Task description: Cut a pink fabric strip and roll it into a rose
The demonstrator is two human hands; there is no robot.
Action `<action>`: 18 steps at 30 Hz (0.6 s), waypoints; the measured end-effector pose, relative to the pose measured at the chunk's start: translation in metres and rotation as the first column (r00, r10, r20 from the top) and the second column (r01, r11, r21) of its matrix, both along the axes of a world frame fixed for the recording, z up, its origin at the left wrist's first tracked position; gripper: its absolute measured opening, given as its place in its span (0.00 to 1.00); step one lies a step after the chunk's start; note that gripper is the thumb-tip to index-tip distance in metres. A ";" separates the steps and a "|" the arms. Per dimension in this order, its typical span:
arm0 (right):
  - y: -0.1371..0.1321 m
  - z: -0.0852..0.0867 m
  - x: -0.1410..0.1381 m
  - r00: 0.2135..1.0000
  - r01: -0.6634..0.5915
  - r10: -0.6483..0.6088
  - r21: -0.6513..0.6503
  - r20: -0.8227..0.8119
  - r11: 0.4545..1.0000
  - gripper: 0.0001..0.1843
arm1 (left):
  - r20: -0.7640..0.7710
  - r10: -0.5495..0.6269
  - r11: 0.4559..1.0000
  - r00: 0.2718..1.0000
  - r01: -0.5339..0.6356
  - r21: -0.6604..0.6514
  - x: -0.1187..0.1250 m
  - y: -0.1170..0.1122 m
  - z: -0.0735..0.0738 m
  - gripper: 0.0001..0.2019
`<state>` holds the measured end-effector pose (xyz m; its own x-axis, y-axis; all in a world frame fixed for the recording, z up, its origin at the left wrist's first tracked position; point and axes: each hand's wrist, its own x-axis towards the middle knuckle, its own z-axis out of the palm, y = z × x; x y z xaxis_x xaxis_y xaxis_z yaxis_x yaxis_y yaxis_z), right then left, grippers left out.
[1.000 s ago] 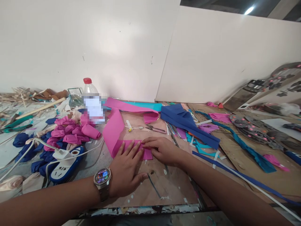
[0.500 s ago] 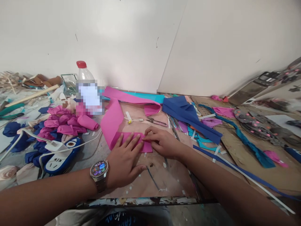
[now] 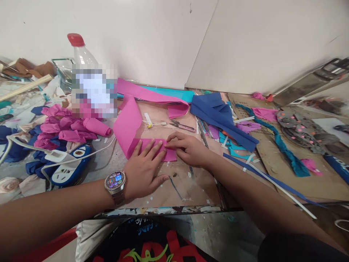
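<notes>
A long pink foam strip (image 3: 128, 125) loops across the table, its near end folded flat in front of me. My left hand (image 3: 143, 171), with a watch on the wrist, lies flat on that folded end with fingers spread. My right hand (image 3: 187, 149) rests at the fold's right edge, its fingertips pressed together on the pink sheet. Small scissors (image 3: 177, 125) lie just beyond my hands.
A red-capped plastic bottle (image 3: 81, 54) stands at the back left, behind pink rolled pieces (image 3: 71, 127) and a blue-white power strip (image 3: 68, 171). Blue foam sheets (image 3: 218, 116), teal strips and scraps (image 3: 286, 153) cover the right side. The table edge (image 3: 163, 210) runs near me.
The camera has tilted downward, so the table sits higher in view and my lap shows. Both hands stay on the folded pink end, barely shifted.
</notes>
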<state>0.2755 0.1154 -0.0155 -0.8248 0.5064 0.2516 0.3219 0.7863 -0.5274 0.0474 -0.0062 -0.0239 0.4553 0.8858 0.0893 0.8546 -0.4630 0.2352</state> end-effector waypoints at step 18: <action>-0.002 0.001 -0.005 0.999 0.017 -0.018 0.024 0.030 1.000 0.28 | -0.005 -0.026 0.999 1.000 0.026 0.019 -0.001 0.001 0.001 0.42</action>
